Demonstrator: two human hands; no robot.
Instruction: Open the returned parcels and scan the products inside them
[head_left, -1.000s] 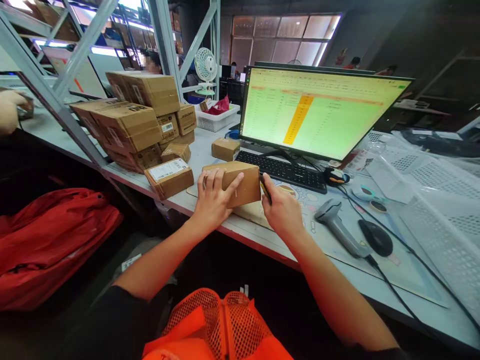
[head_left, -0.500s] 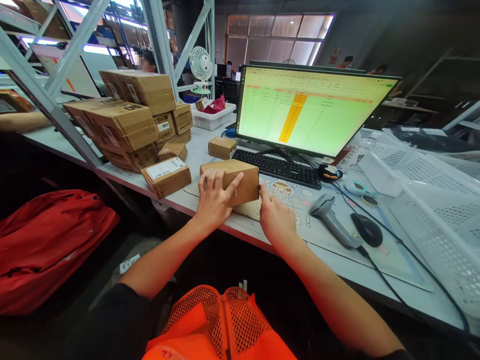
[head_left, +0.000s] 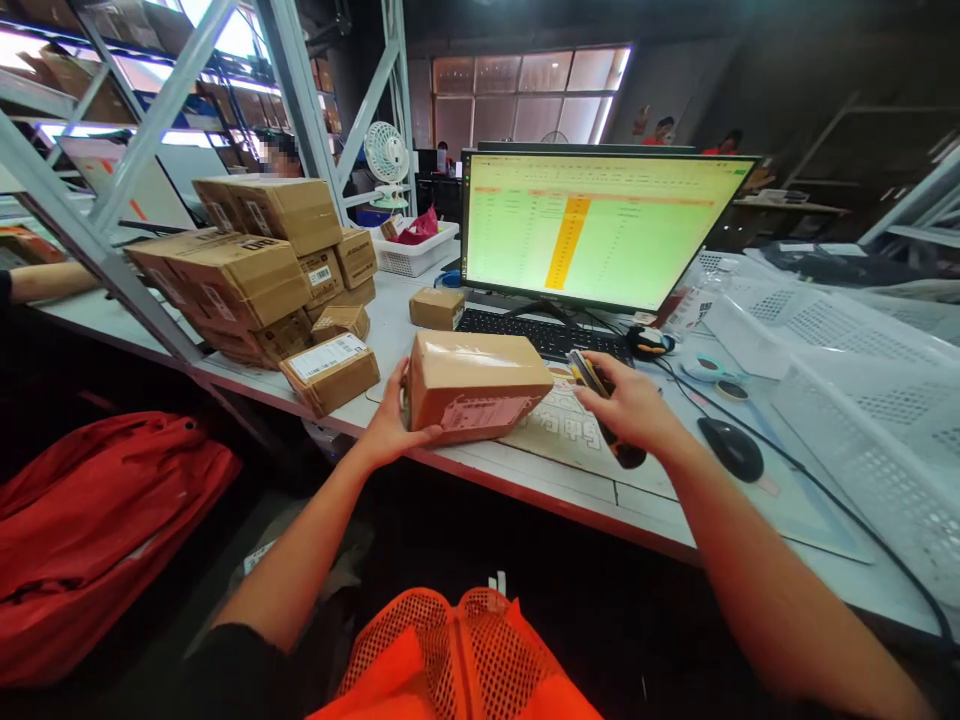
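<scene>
My left hand (head_left: 386,425) grips the left end of a brown cardboard box (head_left: 476,385) and holds it tilted above the table's front edge, with a pinkish label on the side facing me. My right hand (head_left: 634,405) is closed round a barcode scanner (head_left: 585,372), whose head points at the box's right end. Its dark handle end sticks out below my fingers. Both are over a printed desk mat (head_left: 570,440) in front of the keyboard (head_left: 540,335).
A lit monitor (head_left: 600,230) stands behind the keyboard, a mouse (head_left: 731,448) to the right. Stacked cardboard boxes (head_left: 247,270), a labelled box (head_left: 330,370) and a small box (head_left: 436,307) lie left. White mesh trays (head_left: 847,350) fill the right. Another person's arm (head_left: 45,282) rests far left.
My left hand has lifted and turned the box, so its label now faces me. My right hand left the box's right end and picked the scanner up from the mat.
</scene>
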